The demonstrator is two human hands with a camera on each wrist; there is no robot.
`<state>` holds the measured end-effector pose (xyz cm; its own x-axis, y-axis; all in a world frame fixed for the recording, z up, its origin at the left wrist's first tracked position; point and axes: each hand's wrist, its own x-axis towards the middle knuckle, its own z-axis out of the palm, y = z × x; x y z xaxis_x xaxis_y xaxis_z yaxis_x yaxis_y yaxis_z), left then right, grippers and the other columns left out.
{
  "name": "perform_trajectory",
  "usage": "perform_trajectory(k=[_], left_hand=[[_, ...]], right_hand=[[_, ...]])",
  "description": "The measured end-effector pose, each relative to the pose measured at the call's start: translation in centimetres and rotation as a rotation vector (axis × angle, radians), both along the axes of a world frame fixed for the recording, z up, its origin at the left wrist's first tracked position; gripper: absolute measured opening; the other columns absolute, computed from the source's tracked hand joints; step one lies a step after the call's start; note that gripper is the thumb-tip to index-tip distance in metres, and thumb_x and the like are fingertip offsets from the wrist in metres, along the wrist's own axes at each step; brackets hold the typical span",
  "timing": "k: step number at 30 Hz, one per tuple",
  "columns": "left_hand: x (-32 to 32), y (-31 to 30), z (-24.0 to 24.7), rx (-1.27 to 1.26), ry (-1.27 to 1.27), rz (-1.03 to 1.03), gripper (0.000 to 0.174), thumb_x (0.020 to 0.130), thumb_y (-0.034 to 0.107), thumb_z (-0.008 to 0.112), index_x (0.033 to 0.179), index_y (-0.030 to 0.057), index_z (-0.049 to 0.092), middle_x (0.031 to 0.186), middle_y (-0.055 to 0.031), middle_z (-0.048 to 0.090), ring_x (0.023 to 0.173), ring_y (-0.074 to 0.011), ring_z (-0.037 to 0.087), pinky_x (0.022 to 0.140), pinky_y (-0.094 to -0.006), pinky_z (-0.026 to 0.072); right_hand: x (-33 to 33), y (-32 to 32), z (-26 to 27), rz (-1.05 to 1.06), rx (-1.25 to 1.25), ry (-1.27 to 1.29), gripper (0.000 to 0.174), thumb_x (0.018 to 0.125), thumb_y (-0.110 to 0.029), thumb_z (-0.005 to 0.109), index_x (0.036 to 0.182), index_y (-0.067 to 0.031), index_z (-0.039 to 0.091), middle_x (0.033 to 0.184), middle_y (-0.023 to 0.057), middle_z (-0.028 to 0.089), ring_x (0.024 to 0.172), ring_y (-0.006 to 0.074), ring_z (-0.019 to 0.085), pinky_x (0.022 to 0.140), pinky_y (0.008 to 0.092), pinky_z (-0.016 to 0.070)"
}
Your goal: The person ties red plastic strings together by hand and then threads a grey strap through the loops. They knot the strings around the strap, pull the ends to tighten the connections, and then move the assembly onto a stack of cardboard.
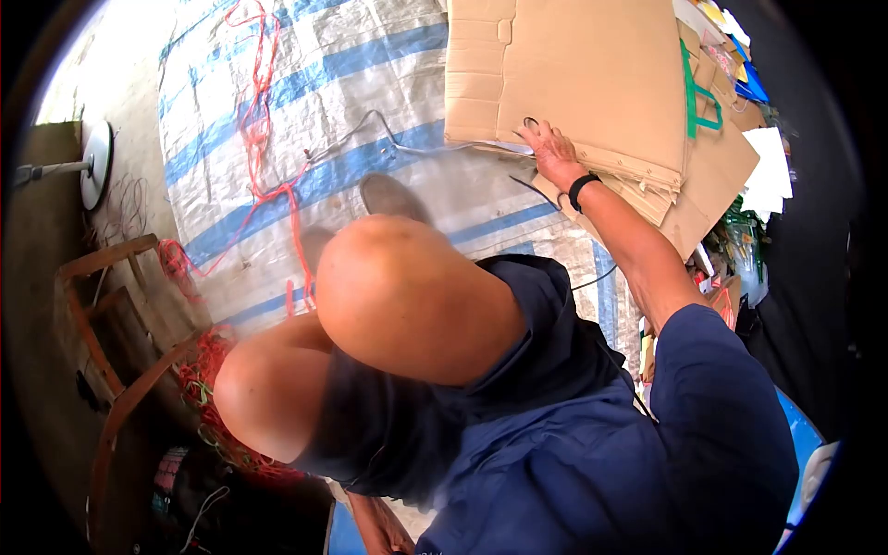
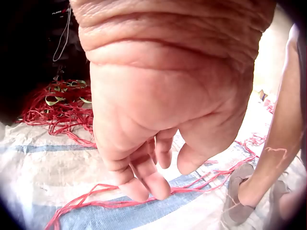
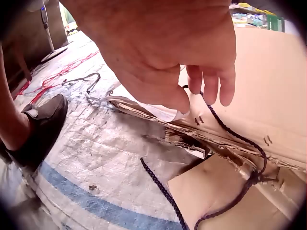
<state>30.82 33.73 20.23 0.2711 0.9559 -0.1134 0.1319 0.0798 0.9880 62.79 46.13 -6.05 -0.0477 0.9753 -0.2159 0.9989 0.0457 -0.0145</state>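
My right hand (image 1: 557,155) reaches over the near edge of a stack of flattened cardboard (image 1: 573,74). Its fingers point down onto the top sheet, thumb apart from them. A dark braided cord (image 3: 235,136) runs past the fingertips, over the torn cardboard edge and down to the tarp. A white piece (image 3: 165,113) shows under the thumb at the edge. Low beside the body, my left hand (image 2: 168,100) hangs with fingers loosely bent and nothing in them. Red plastic twine (image 2: 115,203) lies on the tarp beyond its fingertips.
A white and blue striped tarp (image 1: 342,102) covers the floor, with a grey cord (image 1: 379,120) on it. At left stand a wooden frame (image 1: 139,393), a tangle of red twine (image 1: 208,388) and a round-based stand (image 1: 96,165). Mixed scrap (image 1: 740,231) lines the right side.
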Motion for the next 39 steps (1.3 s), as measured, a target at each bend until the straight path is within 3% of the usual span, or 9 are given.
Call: perform_trajectory(k=[2,5,7,13,17,21,26,33,39], left_hand=[[-3.4,1.0,-0.6,-0.034,0.05,0.139,0.04,0.086,0.017,0.063,0.119,0.0019,0.047,0.098,-0.0071,0.051,0.071,-0.0122,0.05,0.063,-0.0289,0.0417],[-8.1,1.8,-0.9,-0.074,0.112,0.272,0.039,0.085,0.017,0.063,0.117,0.0018,0.047,0.096,-0.0074,0.05,0.07,-0.0124,0.05,0.063,-0.0292,0.041],[-7.0,1.2,-0.1,-0.052,0.106,0.22,0.038,0.084,0.017,0.063,0.116,0.0017,0.047,0.095,-0.0076,0.05,0.07,-0.0125,0.049,0.062,-0.0294,0.0406],[1.3,-2.2,2.1,0.093,0.016,-0.086,0.036,0.082,0.016,0.063,0.111,0.0015,0.047,0.092,-0.0081,0.048,0.068,-0.013,0.048,0.061,-0.0301,0.0392],[1.7,-1.1,2.7,0.183,0.075,-0.068,0.035,0.081,0.016,0.063,0.108,0.0013,0.047,0.091,-0.0084,0.047,0.066,-0.0132,0.047,0.06,-0.0305,0.0384],[1.9,1.4,3.3,0.303,0.191,-0.001,0.034,0.08,0.016,0.063,0.105,0.0012,0.047,0.089,-0.0087,0.046,0.065,-0.0135,0.046,0.059,-0.031,0.0375],[2.7,4.4,4.1,0.436,0.406,0.109,0.032,0.078,0.016,0.063,0.102,0.001,0.047,0.086,-0.0091,0.045,0.063,-0.0139,0.045,0.058,-0.0315,0.0364],[4.2,7.2,4.4,0.504,0.684,0.201,0.03,0.076,0.015,0.064,0.097,0.0007,0.047,0.083,-0.0097,0.043,0.061,-0.0144,0.043,0.057,-0.0323,0.0348],[5.1,8.4,4.4,0.505,0.821,0.24,0.029,0.074,0.015,0.064,0.092,0.0005,0.047,0.08,-0.0102,0.042,0.059,-0.0148,0.042,0.056,-0.0329,0.0335]], right_hand=[[0.4,0.6,-0.9,-0.011,-0.08,-0.072,0.054,0.085,0.003,0.06,0.133,-0.0218,0.054,0.124,0.0189,0.052,0.112,0.0394,0.058,0.087,0.0491,0.0529],[2.4,0.4,-3.5,0.141,0.137,-0.006,0.045,0.086,0.0,0.059,0.128,-0.0174,0.058,0.12,0.0198,0.059,0.111,0.0379,0.061,0.087,0.0486,0.0536],[1.6,0.2,-1.5,-0.083,-0.029,-0.009,0.036,0.086,0.0,0.058,0.12,-0.0115,0.063,0.11,0.0197,0.065,0.105,0.0372,0.064,0.085,0.0476,0.0546],[1.5,-1.6,-1.2,-0.021,0.01,0.002,0.031,0.085,0.0,0.056,0.115,-0.0094,0.06,0.101,0.02,0.063,0.1,0.0398,0.064,0.083,0.0504,0.0538],[0.6,-2.9,-1.7,-0.054,0.024,0.023,0.037,0.084,0.0,0.057,0.12,-0.0128,0.057,0.107,0.021,0.059,0.099,0.042,0.063,0.082,0.0525,0.0529],[-1.0,-3.5,-1.6,-0.156,-0.059,-0.009,0.048,0.089,-0.007,0.058,0.134,-0.0188,0.051,0.126,0.0236,0.049,0.115,0.0438,0.056,0.091,0.0552,0.0509],[-2.9,-3.3,1.6,-0.163,-0.113,-0.025,0.055,0.084,-0.003,0.062,0.136,-0.0183,0.05,0.124,0.0223,0.05,0.112,0.04,0.058,0.089,0.0523,0.0515],[-2.7,-2.9,0.3,-0.151,0.079,0.008,0.045,0.084,-0.004,0.062,0.127,-0.0148,0.053,0.127,0.0225,0.051,0.113,0.0397,0.059,0.088,0.0514,0.0523],[-1.6,-1.3,-2.3,-0.122,0.008,-0.017,0.035,0.091,-0.01,0.057,0.125,-0.0182,0.054,0.126,0.0189,0.052,0.115,0.038,0.059,0.088,0.0511,0.0533]])
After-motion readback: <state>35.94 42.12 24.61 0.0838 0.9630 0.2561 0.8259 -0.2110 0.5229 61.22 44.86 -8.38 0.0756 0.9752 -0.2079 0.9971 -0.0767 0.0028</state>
